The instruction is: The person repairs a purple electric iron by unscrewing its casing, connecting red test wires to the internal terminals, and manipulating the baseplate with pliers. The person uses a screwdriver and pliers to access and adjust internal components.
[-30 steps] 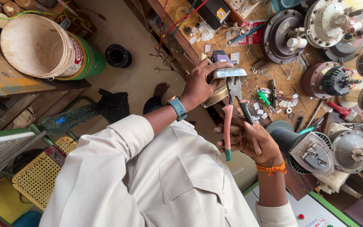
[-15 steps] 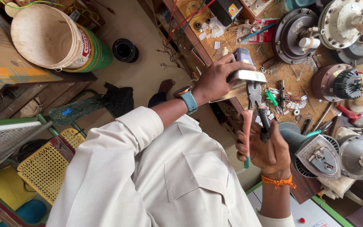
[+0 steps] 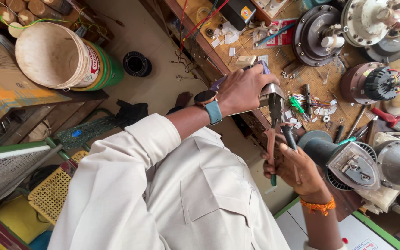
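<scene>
1. Metal housing (image 3: 267, 90) is pinned at the counter (image 3: 255, 51) edge by the left hand (image 3: 241, 88), clamped over it for steadiness.
2. Pliers (image 3: 274, 125), just below the housing, are gripped by the right hand (image 3: 297, 171); the nose bites its edge.

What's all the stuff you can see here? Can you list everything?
pliers: one, red and black handles, in the right hand, tip at the metal part
metal part: one, silver, gripped by the left hand
fan motors: several, dark and grey, on the workbench
bucket: one, white and green, left
basket: one, yellow, lower left
left hand: one, blue-strapped watch at the wrist
right hand: one, orange thread at the wrist
</scene>
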